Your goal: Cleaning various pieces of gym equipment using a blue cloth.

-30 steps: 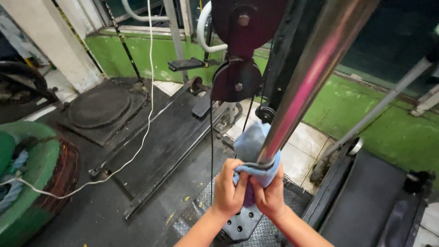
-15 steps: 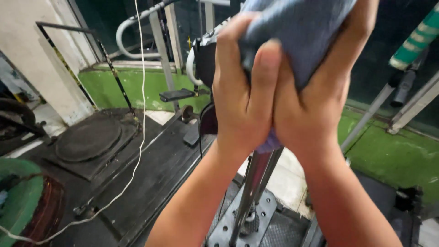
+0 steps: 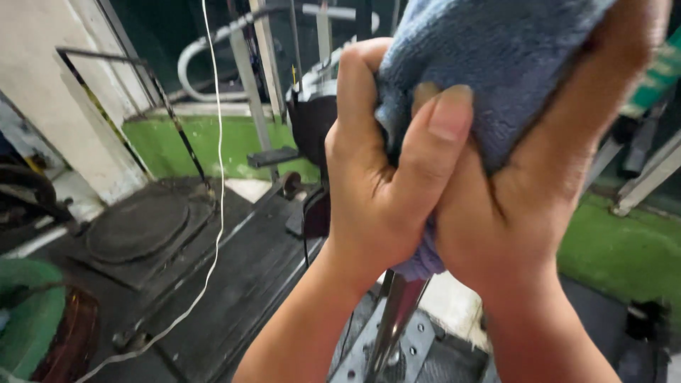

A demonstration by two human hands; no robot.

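Observation:
Both my hands are clasped around a blue-grey cloth [image 3: 482, 64] wrapped on a shiny steel pole [image 3: 394, 323] of a gym machine. My left hand [image 3: 376, 191] grips the cloth from the left, thumb up across it. My right hand [image 3: 546, 184] presses the cloth from the right. The hands are high on the pole, close to the camera, and hide most of it. Only the pole's lower part shows below them, running down to a perforated metal base plate [image 3: 418, 347].
A dark pulley wheel [image 3: 312, 120] and thin cable sit behind my hands. A black rubber mat with a round disc [image 3: 138, 227] lies at left, a white cord [image 3: 216, 206] crossing it. Green floor strip [image 3: 617, 248] at right, green tyre [image 3: 28, 312] at lower left.
My hands have slid with the cloth from the pole's lower end up to near the camera, and in the last half second a little higher and closer still.

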